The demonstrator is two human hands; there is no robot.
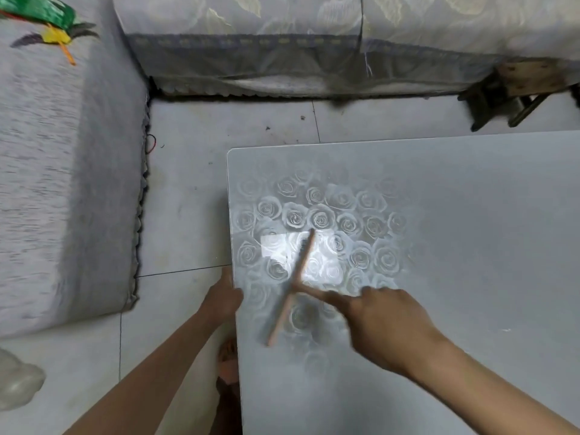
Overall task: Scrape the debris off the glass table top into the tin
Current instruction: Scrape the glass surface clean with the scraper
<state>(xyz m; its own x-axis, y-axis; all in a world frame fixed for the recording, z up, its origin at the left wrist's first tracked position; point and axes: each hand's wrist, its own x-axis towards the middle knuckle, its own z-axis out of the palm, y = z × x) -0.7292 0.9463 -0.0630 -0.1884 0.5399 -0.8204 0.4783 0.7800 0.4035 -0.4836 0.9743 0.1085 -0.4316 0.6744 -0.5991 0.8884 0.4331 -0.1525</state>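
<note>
The glass table top (455, 215) has a pale rose pattern near its left end. On the roses lies a T-shaped scraper (293, 287) with a tan blade, its long edge slanting from upper right to lower left. My right hand (386, 324) grips the scraper's short handle from the right, forefinger stretched along it. At the table's left edge my left hand (222, 298) has its thumb up against the rim, and its fingers are hidden below the glass. No tin shows in view. I cannot make out debris on the blurred glass.
A grey-covered sofa (62, 183) stands left of the table, with a green packet (40, 11) on it. A floral-covered sofa (314, 36) runs along the back. A wooden stool (521, 89) is at back right. My sandalled foot (227, 359) is on the tiled floor.
</note>
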